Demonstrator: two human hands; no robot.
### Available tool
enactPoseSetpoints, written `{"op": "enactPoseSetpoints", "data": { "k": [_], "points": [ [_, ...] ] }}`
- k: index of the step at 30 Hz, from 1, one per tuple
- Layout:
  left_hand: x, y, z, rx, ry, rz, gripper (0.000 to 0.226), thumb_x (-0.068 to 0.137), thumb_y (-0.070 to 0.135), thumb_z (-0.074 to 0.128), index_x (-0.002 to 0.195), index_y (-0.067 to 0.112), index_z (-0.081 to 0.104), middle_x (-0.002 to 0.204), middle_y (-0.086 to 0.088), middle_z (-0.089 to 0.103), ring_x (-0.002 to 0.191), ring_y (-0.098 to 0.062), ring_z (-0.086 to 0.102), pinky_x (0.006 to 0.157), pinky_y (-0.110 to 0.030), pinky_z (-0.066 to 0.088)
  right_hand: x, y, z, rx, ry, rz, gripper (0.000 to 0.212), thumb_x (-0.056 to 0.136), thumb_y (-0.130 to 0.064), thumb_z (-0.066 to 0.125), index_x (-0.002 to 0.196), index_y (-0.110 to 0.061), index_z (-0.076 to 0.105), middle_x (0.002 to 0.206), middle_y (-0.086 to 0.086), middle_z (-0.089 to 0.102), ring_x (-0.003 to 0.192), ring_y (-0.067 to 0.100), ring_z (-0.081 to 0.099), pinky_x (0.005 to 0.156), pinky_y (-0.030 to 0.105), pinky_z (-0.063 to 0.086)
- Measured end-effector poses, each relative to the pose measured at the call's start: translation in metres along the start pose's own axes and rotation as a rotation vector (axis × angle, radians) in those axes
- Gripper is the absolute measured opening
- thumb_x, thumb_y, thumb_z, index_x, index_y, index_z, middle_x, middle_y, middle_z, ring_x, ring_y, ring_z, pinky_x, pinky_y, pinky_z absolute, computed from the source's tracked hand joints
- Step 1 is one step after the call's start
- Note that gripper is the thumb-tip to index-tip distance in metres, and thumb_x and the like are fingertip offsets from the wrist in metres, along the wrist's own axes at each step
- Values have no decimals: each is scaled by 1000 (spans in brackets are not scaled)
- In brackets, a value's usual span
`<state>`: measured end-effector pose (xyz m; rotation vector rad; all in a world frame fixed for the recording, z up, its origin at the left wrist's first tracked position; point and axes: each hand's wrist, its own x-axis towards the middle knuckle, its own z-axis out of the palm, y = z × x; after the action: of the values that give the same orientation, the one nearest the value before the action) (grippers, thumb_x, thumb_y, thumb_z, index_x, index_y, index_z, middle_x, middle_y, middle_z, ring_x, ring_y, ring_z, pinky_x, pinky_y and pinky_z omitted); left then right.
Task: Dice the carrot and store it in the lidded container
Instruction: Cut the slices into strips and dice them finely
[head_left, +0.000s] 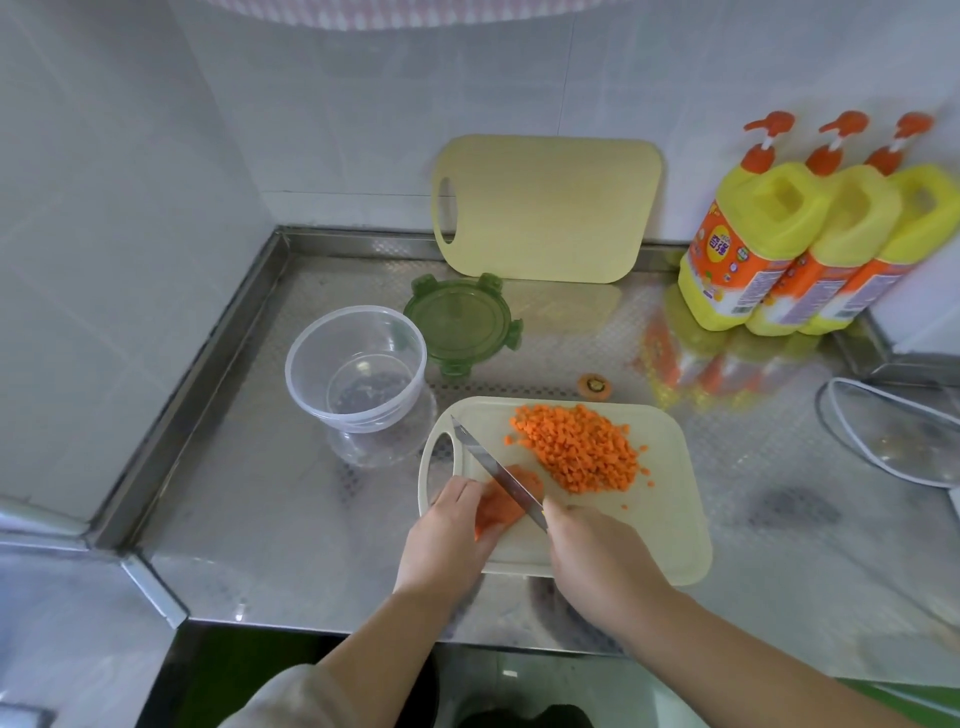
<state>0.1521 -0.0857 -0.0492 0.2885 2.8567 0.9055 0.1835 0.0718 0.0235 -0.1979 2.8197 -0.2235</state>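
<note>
Centrally, cutting board (649, 519) near the counter edge for reach, open container (358, 364) and green lid (460, 322) just beyond its left end, ready for filling; diced pile (582, 454) heaped at the far side, clear of the blade. Left hand (447, 540) curled over the remaining carrot piece (493, 512), pinning it; right hand (597, 551) clenched round the knife (493, 470), blade angled across the piece.

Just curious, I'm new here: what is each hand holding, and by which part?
The left hand grips the carrot piece at its near end. The right hand holds the knife by its handle, hidden in that hand.
</note>
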Motion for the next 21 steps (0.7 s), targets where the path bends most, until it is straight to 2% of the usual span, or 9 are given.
{"op": "enactPoseSetpoints", "data": {
  "k": [2, 5, 7, 9, 12, 15, 18, 21],
  "points": [
    [0, 0, 0, -1, 9, -2, 24, 88, 35, 61, 110, 25, 56, 107, 15, 51, 99, -6, 51, 73, -24, 44, 0, -1, 0, 3, -22, 1, 33, 94, -3, 38, 125, -12, 41, 96, 4, 57, 84, 26, 58, 49, 26, 23],
    [0, 1, 0, 12, 7, 10, 25, 89, 36, 60, 111, 24, 56, 108, 14, 50, 99, -5, 50, 70, -21, 39, 0, 0, 1, 6, -22, 3, 37, 93, -1, 38, 128, -11, 40, 104, 5, 60, 75, 22, 50, 47, 24, 23],
    [-1, 1, -1, 12, 11, 17, 25, 90, 35, 59, 111, 24, 56, 107, 12, 50, 98, -6, 50, 70, -20, 38, 0, 0, 3, 4, -20, 7, 38, 93, -2, 39, 130, -12, 39, 106, 5, 60, 82, 24, 58, 53, 26, 30],
    [-1, 1, -1, 9, 17, 19, 24, 90, 36, 59, 110, 23, 57, 104, 11, 51, 97, -8, 50, 70, -22, 41, 1, 0, 2, -1, -26, 5, 40, 92, -2, 39, 131, -12, 38, 107, 5, 60, 91, 24, 61, 53, 26, 30],
    [0, 0, 0, 21, 6, 19, 24, 90, 36, 59, 110, 22, 57, 103, 10, 51, 96, -10, 51, 71, -24, 44, 3, -1, -1, 3, -39, 3, 41, 91, -1, 39, 131, -11, 37, 105, 5, 60, 81, 25, 57, 45, 22, 18],
    [2, -1, 0, 26, 1, 22, 24, 90, 35, 59, 111, 23, 57, 103, 9, 51, 97, -11, 51, 71, -25, 43, 3, 0, -2, 10, -29, 10, 43, 92, -2, 39, 133, -11, 36, 99, 3, 57, 73, 23, 45, 45, 23, 20],
    [2, -2, 1, 42, 6, 23, 24, 90, 35, 59, 109, 21, 57, 104, 8, 51, 97, -12, 51, 71, -27, 44, 4, 1, 1, 12, -9, 10, 44, 93, -4, 38, 137, -12, 33, 103, 2, 59, 81, 23, 56, 52, 24, 29],
    [3, -4, 2, 55, 4, 27, 25, 89, 36, 59, 108, 21, 57, 103, 8, 51, 97, -12, 51, 70, -26, 44, 5, 1, 2, 25, -13, 14, 42, 94, -5, 37, 136, -12, 33, 107, 4, 60, 85, 23, 59, 51, 24, 27]
  ]
}}
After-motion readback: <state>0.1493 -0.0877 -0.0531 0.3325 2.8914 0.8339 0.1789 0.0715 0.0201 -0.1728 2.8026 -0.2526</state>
